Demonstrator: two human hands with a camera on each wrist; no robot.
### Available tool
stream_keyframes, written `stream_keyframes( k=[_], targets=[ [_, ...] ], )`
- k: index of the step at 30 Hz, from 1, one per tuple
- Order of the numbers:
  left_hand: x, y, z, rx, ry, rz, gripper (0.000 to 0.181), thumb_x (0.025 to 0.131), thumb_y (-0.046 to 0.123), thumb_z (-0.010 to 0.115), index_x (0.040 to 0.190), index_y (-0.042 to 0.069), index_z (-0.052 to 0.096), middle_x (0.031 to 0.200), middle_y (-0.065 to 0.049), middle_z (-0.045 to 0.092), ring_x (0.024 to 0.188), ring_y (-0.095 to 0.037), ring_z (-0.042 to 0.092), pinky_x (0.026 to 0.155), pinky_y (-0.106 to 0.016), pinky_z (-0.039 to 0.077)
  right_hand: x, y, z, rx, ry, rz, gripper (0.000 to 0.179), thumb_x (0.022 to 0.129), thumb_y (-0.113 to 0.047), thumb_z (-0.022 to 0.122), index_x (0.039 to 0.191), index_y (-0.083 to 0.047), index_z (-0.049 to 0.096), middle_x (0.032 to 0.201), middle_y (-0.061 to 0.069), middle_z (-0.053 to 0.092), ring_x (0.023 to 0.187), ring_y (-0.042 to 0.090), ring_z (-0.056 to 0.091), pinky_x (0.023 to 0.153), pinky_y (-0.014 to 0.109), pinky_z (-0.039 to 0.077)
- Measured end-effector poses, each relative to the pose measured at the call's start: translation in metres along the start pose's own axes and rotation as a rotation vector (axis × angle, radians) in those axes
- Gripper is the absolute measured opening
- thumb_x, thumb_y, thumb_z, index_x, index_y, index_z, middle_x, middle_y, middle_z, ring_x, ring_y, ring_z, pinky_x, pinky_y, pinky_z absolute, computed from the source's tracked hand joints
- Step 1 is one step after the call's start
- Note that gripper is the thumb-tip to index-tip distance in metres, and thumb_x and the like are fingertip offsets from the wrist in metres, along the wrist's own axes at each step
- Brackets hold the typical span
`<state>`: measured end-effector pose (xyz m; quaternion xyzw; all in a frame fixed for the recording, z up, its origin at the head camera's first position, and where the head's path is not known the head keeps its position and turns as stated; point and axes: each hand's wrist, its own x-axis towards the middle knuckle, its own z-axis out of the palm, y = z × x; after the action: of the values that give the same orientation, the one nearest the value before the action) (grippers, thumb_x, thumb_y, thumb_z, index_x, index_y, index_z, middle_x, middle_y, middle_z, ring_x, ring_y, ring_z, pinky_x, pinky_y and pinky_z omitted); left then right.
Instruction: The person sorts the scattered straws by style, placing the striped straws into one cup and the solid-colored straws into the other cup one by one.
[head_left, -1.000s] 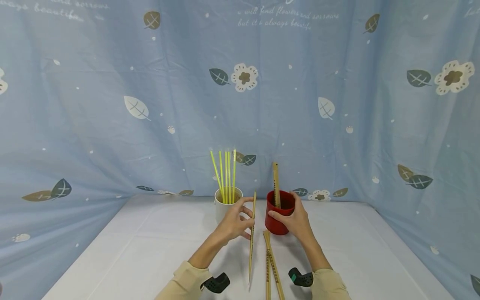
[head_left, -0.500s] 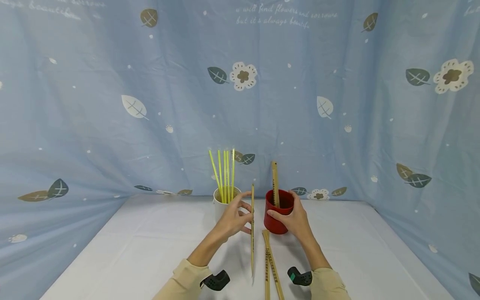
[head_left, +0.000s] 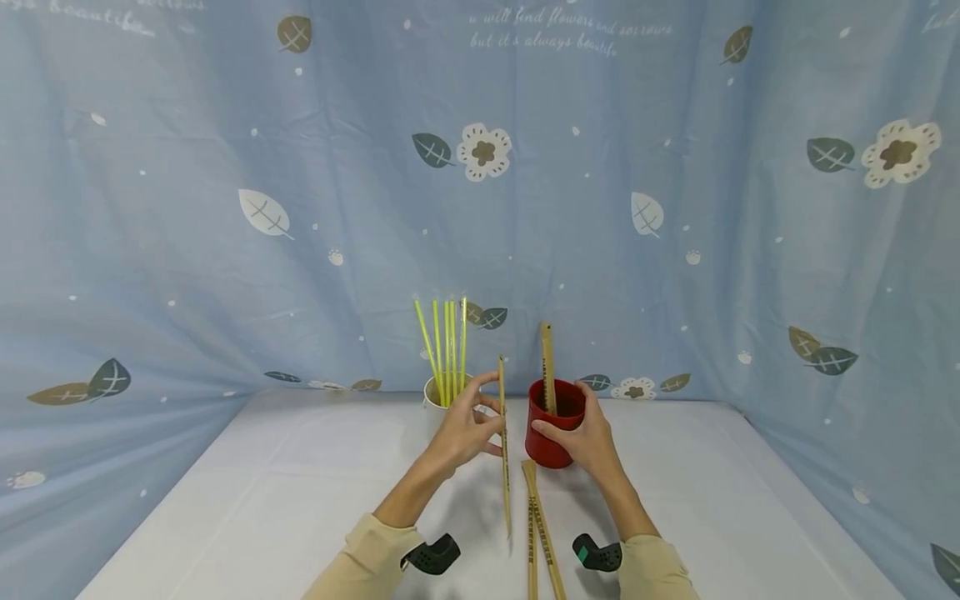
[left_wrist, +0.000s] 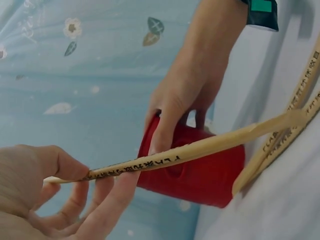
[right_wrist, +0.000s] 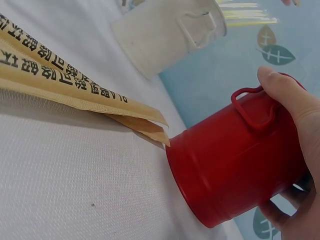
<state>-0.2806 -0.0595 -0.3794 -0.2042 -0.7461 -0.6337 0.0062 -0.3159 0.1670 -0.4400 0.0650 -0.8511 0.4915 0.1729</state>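
My left hand [head_left: 465, 429] pinches a straw in a brown printed paper wrapper [left_wrist: 200, 149] between thumb and fingers. The straw stands nearly upright in the head view, between the two mugs and above the table. My right hand [head_left: 597, 446] grips the red mug [right_wrist: 230, 160] at its rim, with the thumb on the near side by the wire handle. Inside that mug leans another brown paper-wrapped straw [head_left: 548, 362]; whether it is a single one I cannot tell. Two more wrapped straws [head_left: 532, 542] lie crossed on the table in front of the mug.
Left of the red mug stands a white mug [right_wrist: 155, 37], partly hidden by my left hand in the head view. Several yellow-green straws [head_left: 447, 350] stick up from it. A blue patterned curtain [head_left: 345, 208] hangs behind the white-covered table [head_left: 315, 475].
The straw in my left hand has risen and swung more upright, its lower end moving up and slightly right. My right hand has kept its hold on the red mug.
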Motion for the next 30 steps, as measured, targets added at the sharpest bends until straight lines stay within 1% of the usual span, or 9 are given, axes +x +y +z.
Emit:
stream_keyframes(
  k=[5, 8, 10, 14, 17, 21, 25, 30],
  targets=[
    [0.006, 0.001, 0.006, 0.030, 0.020, 0.037, 0.065, 0.087, -0.005, 0.056, 0.148, 0.012, 0.039, 0.110, -0.023, 0.056, 0.082, -0.023, 0.063, 0.060, -0.046, 0.059, -0.001, 0.000, 0.000, 0.004, 0.001, -0.001, 0.102, 0.075, -0.043, 0.084, 0.152, -0.014, 0.023, 0.144, 0.011, 0.047, 0.130, 0.031, 0.049, 0.100, 0.053, 0.049],
    [0.009, 0.002, 0.009, 0.036, 0.042, 0.059, 0.061, 0.087, -0.003, 0.057, 0.145, 0.012, 0.043, 0.110, -0.022, 0.057, 0.084, -0.022, 0.064, 0.059, -0.043, 0.060, 0.000, 0.000, 0.000, 0.009, 0.006, -0.006, 0.103, 0.075, -0.042, 0.085, 0.152, -0.012, 0.024, 0.144, 0.012, 0.047, 0.130, 0.031, 0.049, 0.100, 0.054, 0.049],
    [0.011, 0.004, 0.010, 0.025, 0.056, 0.065, 0.057, 0.087, -0.001, 0.058, 0.141, 0.012, 0.047, 0.110, -0.021, 0.058, 0.084, -0.021, 0.064, 0.058, -0.040, 0.060, 0.000, -0.001, 0.000, 0.013, 0.007, -0.008, 0.103, 0.075, -0.041, 0.085, 0.153, -0.011, 0.024, 0.144, 0.012, 0.047, 0.130, 0.031, 0.049, 0.100, 0.054, 0.049],
    [0.015, 0.010, 0.012, -0.001, 0.078, 0.079, 0.046, 0.087, 0.001, 0.060, 0.132, 0.008, 0.055, 0.108, -0.020, 0.059, 0.083, -0.019, 0.064, 0.059, -0.037, 0.060, 0.001, 0.000, 0.000, 0.021, 0.007, -0.006, 0.102, 0.075, -0.039, 0.085, 0.152, -0.010, 0.024, 0.144, 0.012, 0.048, 0.130, 0.032, 0.049, 0.100, 0.054, 0.049],
    [0.019, 0.015, 0.012, -0.012, 0.088, 0.091, 0.040, 0.088, 0.003, 0.062, 0.128, 0.006, 0.057, 0.107, -0.018, 0.060, 0.084, -0.018, 0.065, 0.060, -0.036, 0.060, 0.000, 0.000, 0.000, 0.021, 0.007, -0.001, 0.102, 0.075, -0.040, 0.085, 0.152, -0.011, 0.025, 0.144, 0.012, 0.048, 0.130, 0.032, 0.049, 0.100, 0.054, 0.049],
    [0.026, 0.022, 0.013, -0.018, 0.088, 0.118, 0.037, 0.091, 0.007, 0.064, 0.127, 0.005, 0.058, 0.107, -0.016, 0.061, 0.085, -0.017, 0.065, 0.064, -0.035, 0.061, 0.000, 0.000, 0.000, 0.016, 0.007, 0.001, 0.102, 0.075, -0.042, 0.085, 0.152, -0.011, 0.025, 0.143, 0.012, 0.048, 0.129, 0.032, 0.050, 0.099, 0.054, 0.050],
    [0.031, 0.030, 0.014, -0.023, 0.092, 0.152, 0.034, 0.092, 0.010, 0.066, 0.126, 0.006, 0.060, 0.111, -0.017, 0.061, 0.089, -0.021, 0.065, 0.067, -0.035, 0.061, 0.000, 0.000, -0.001, 0.015, 0.004, 0.000, 0.102, 0.075, -0.041, 0.085, 0.152, -0.011, 0.025, 0.143, 0.012, 0.048, 0.129, 0.032, 0.050, 0.099, 0.054, 0.050],
    [0.036, 0.040, 0.016, -0.024, 0.112, 0.187, 0.034, 0.093, 0.014, 0.067, 0.125, 0.005, 0.062, 0.114, -0.019, 0.062, 0.096, -0.031, 0.065, 0.068, -0.036, 0.061, 0.001, 0.001, -0.001, 0.013, 0.003, -0.007, 0.103, 0.075, -0.043, 0.085, 0.152, -0.011, 0.025, 0.142, 0.012, 0.049, 0.129, 0.032, 0.051, 0.099, 0.053, 0.049]
  ],
)
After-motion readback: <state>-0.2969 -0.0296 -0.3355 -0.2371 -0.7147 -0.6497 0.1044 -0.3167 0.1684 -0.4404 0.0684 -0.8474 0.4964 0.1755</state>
